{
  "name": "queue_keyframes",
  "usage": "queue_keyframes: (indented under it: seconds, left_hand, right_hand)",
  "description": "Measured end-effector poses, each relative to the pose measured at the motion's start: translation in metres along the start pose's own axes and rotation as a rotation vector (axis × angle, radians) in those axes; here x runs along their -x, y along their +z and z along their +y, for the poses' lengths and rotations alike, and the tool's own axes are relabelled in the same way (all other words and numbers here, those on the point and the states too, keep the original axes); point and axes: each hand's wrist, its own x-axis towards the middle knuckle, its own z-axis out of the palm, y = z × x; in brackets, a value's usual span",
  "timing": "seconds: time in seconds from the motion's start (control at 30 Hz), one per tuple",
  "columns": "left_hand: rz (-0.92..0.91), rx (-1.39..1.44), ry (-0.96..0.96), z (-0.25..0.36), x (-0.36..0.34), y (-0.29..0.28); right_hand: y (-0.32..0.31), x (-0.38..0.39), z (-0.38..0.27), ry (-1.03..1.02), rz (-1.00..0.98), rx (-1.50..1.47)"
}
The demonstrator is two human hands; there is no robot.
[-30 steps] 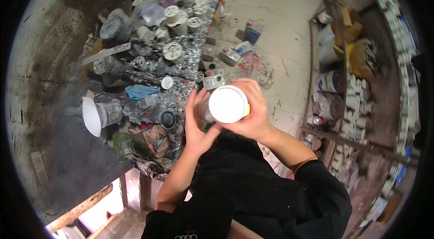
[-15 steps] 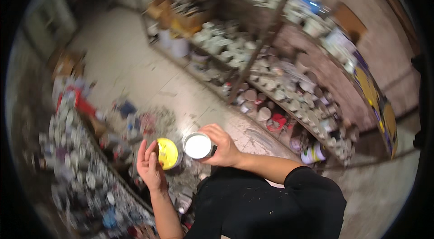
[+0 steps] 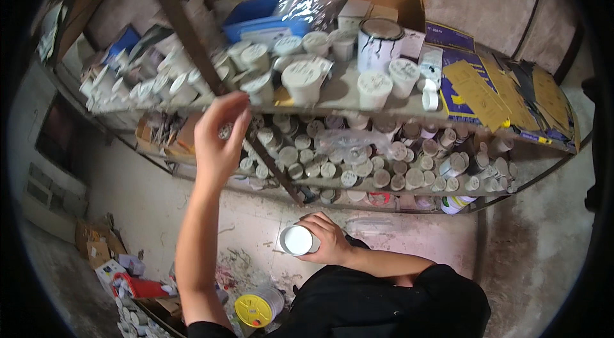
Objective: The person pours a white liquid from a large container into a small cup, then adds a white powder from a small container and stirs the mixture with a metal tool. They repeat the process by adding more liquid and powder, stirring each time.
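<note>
My right hand (image 3: 327, 241) grips a white cup (image 3: 296, 240), its top toward me and a white round surface showing in it, at waist height above the floor. My left hand (image 3: 219, 136) is raised in front of the shelving, fingers bent and apart from the thumb, blurred at the tips, with nothing visible in it. It is nearest the upper shelf's front edge (image 3: 320, 112) and a dark metal post. Along that shelf stand lidded white pots (image 3: 302, 82), a paint-streaked can (image 3: 379, 47) and a blue plastic bin (image 3: 246, 21).
The lower shelf holds many small lidded pots (image 3: 380, 178). Flattened cardboard (image 3: 476, 92) lies at the upper right. On the floor (image 3: 371, 229) stands a yellow-lidded bucket (image 3: 254, 309). At the lower left are cardboard boxes (image 3: 96, 248) and a red container (image 3: 134, 285).
The view has swung from the cluttered bench to face the shelving. My left hand has left the cup's side and risen toward the upper shelf. My right hand still holds the cup.
</note>
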Motion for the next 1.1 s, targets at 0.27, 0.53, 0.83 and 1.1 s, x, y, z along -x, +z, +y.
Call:
queue_keyframes:
  seconds: [0.27, 0.53, 0.83, 1.1]
  left_hand:
    - [-0.955, -0.278, 0.012, -0.014, -0.236, 0.159]
    - [-0.542, -0.870, 0.153, -0.063, -0.340, 0.200]
    - [-0.712, -1.355, 0.151, -0.074, -0.408, 0.162]
    - [-0.938, -1.021, -0.013, -0.076, -0.414, 0.157]
  right_hand:
    - [-0.061, -0.055, 0.092, -0.008, 0.093, 0.026]
    - [-0.073, -0.074, 0.129, 0.125, 0.084, -0.006]
    - [-0.076, -0.090, 0.140, 0.048, 0.105, -0.053]
    - [-0.075, -0.098, 0.149, 0.035, 0.094, -0.068]
